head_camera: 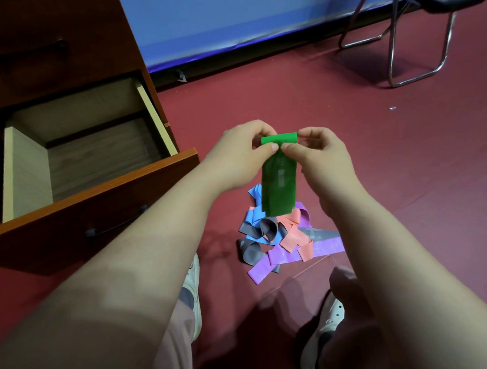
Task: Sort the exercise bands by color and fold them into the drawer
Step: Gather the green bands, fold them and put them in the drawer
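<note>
A green exercise band point(279, 183) hangs in the air above the floor, its top edge rolled over. My left hand point(238, 156) pinches that top at the left and my right hand point(320, 157) pinches it at the right. Below the band lies a loose pile of bands point(284, 237) on the red floor, in blue, grey, salmon and purple. To the left, the wooden drawer point(101, 182) is pulled out and I see nothing inside it.
The drawer belongs to a brown cabinet point(47, 38) at the left. A metal-legged chair point(413, 52) stands at the back right, before a blue mat along the wall. My two white shoes point(322, 335) are on the floor near the pile.
</note>
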Tool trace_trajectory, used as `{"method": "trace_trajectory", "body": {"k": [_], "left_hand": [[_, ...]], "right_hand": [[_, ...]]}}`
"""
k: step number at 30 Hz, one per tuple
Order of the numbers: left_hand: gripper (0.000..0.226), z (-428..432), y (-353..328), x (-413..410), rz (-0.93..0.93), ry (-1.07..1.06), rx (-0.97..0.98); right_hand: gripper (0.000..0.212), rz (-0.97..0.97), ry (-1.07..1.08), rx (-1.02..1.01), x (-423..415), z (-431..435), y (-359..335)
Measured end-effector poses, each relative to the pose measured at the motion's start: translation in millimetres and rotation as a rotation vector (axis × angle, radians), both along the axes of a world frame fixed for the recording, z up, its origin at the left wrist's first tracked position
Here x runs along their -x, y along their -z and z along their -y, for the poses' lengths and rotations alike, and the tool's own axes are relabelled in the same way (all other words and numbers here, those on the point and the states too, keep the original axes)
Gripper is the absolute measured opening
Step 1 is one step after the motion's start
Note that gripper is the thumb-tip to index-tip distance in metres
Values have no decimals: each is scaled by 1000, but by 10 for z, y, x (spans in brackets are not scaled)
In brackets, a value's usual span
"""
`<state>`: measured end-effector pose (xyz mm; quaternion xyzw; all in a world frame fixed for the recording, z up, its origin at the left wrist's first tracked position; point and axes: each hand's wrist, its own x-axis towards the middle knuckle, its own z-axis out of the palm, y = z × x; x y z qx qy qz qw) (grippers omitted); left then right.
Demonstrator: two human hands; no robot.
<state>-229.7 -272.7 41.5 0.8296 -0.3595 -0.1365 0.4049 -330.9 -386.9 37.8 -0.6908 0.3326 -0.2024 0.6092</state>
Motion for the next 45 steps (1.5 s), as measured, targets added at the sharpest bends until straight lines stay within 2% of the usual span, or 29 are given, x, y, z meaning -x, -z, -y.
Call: {"method": "trace_trajectory", "body": {"k": [5,9,13,17,21,24,27,31,34,39,42,45], "left_hand": [[14,-16,-27,-26,-41,47,109],[15,0,-60,-27,-85,17,239],[16,24,-85,-31,-157,-43,351],[18,31,-99,-42,-247,-109,433],[17,34,-95,-33,-388,-201,471],[18,56,-53,-50,-514,-285,451],[26,74,-23,-36,-630,-279,398],[37,85,-26,17,-572,-223,233],[30,91,-38,45,-527,-180,185],[26,61,-47,89,-479,-143,154],[43,57,-31,110,-388,-138,104],[44,63,-24,143,-208,-94,-13]], "right_hand": [[52,-10,-121,-55,-14,8,18],[44,-43,-221,-30,-9,-44,28],[25,-79,-224,-34,-10,-66,9],[21,-74,-252,-33,-5,-95,-23],[16,-72,-273,-51,6,-111,-32],[24,-66,-243,-73,-6,-134,-40],[19,-43,-193,-102,-16,-136,-24],[26,-50,-111,-168,-17,-104,-20],[15,-13,-68,-220,-15,-70,-17],[16,9,-75,-194,-15,-50,1],[18,-18,-65,-149,-29,-54,17],[20,-70,-54,-87,-52,-56,51]]}}
